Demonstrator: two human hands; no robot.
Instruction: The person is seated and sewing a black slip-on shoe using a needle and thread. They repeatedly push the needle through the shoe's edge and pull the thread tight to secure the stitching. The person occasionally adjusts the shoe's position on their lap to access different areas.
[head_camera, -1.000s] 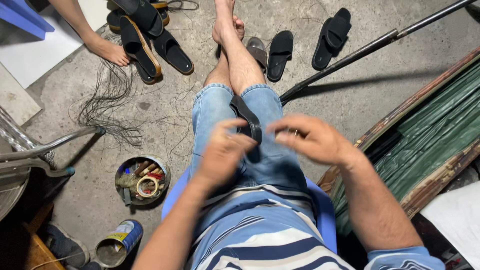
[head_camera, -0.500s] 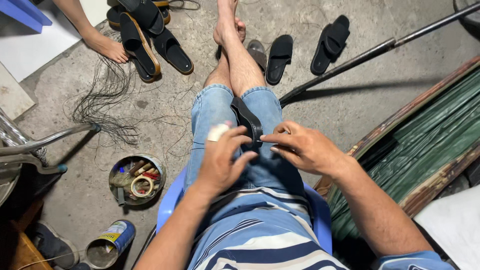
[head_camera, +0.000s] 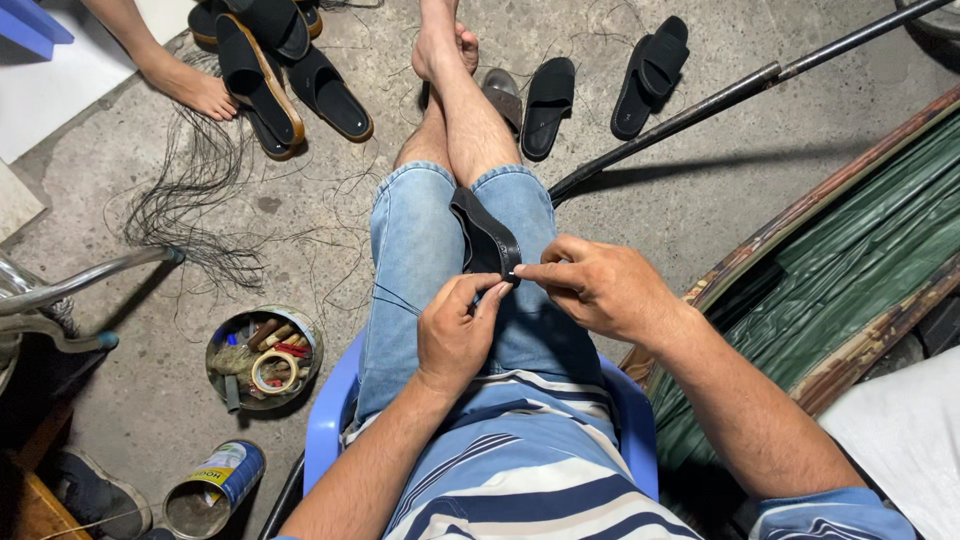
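A black sandal strap (head_camera: 482, 235) lies between my knees on my blue jeans. My left hand (head_camera: 455, 335) rests on my lap, its fingertips pinching the strap's near end. My right hand (head_camera: 600, 290) meets it from the right, thumb and forefinger closed on the same end of the strap. Both hands touch at the strap's tip. I sit on a blue plastic chair (head_camera: 325, 425) with my legs stretched out over the concrete floor.
A round tin (head_camera: 263, 357) with tape and small tools sits on the floor at left, a can (head_camera: 215, 487) below it. Black sandals (head_camera: 280, 70) and soles (head_camera: 548, 105) lie ahead. Another person's bare foot (head_camera: 190, 88) rests top left. Loose threads (head_camera: 190, 195), a dark pole (head_camera: 720, 100), green tarpaulin (head_camera: 860, 270).
My hands have come closer together, from resting over my thigh to pinching the near end of the strap. The view shifted slightly.
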